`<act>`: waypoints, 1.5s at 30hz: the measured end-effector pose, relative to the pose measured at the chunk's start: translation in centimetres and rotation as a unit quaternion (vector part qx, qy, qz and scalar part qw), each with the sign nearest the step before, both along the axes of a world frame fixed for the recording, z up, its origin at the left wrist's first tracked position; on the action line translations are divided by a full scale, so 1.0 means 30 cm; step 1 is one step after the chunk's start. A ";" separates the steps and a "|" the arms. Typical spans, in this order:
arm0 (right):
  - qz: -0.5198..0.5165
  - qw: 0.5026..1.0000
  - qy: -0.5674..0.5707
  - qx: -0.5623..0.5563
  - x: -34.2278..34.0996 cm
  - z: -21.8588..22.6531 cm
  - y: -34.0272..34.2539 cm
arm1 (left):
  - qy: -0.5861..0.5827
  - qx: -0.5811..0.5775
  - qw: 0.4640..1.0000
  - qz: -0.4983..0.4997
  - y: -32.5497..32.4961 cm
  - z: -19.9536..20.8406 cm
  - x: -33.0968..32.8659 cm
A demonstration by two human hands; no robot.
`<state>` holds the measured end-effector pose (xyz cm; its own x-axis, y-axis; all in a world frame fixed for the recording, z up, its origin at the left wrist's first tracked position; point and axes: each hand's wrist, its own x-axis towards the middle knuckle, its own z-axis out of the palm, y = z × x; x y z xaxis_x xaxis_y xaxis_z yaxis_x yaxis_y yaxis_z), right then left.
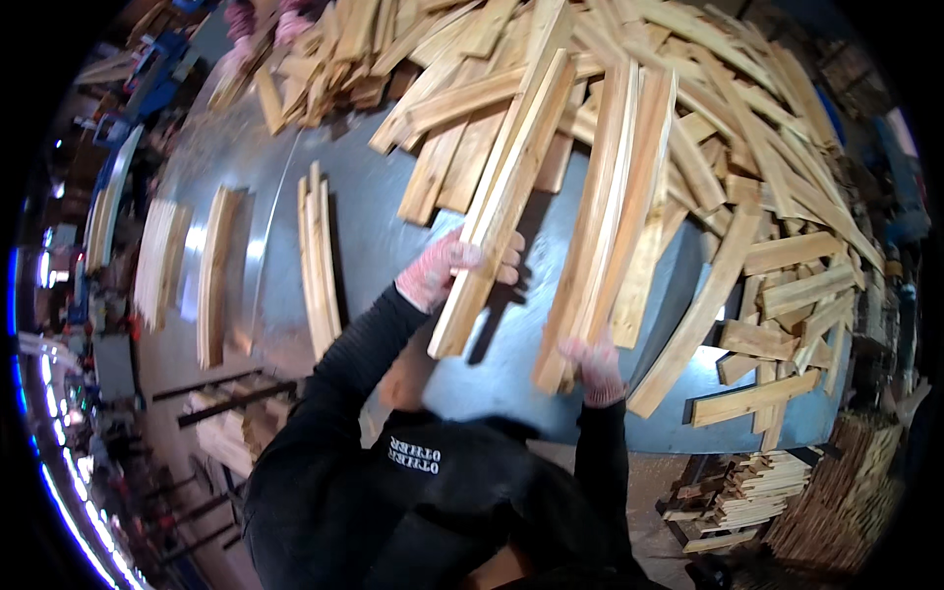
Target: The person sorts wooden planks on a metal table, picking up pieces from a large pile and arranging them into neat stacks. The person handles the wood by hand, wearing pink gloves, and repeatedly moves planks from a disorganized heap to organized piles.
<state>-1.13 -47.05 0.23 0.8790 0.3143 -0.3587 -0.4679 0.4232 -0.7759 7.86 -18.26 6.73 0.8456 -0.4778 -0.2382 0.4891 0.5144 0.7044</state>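
Observation:
My left hand [444,267], in a pinkish-white work glove, is closed around a pair of long pale wooden boards [514,167], held tilted above the metal table with a shadow below them. My right hand [596,368], gloved the same way, grips the near end of another bundle of long wooden boards [608,211], which lie side by side and point away from me. Its fingers are partly hidden, with the thumb side against the wood. The far ends of both bundles reach over the heap of boards.
A big heap of loose boards [728,108] covers the far and right sides of the grey metal table [379,211]. Separate small stacks [210,280] stand on the left. Another person's gloved hands [292,22] are at the far left. Piled wood [757,497] sits below at right.

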 end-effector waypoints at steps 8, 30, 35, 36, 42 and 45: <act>0.212 0.977 -0.007 0.022 -0.075 0.043 0.386 | 0.052 0.246 0.960 0.121 0.093 -0.051 -0.604; 0.280 0.705 -0.270 -0.593 -0.232 0.018 1.095 | 0.198 0.811 0.539 0.111 0.485 -0.183 -0.802; 0.214 0.775 -0.249 -0.540 -0.186 0.000 0.989 | 0.140 0.832 0.536 0.033 0.432 -0.112 -0.799; 0.205 0.794 -0.237 -0.521 -0.165 -0.003 0.952 | 0.138 0.831 0.539 0.014 0.422 -0.103 -0.792; 0.178 0.823 -0.243 -0.482 -0.147 -0.020 0.836 | 0.157 0.827 0.539 0.020 0.405 -0.157 -0.783; 0.180 0.832 -0.203 -0.483 -0.193 0.027 0.899 | 0.150 0.800 0.574 0.085 0.464 -0.173 -0.821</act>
<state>-6.92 -20.08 1.06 0.9005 0.3203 -0.2940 -0.0464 -0.6016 -0.7975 -16.79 -4.34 1.53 0.6530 0.6405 -0.4042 0.7512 -0.6156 0.2383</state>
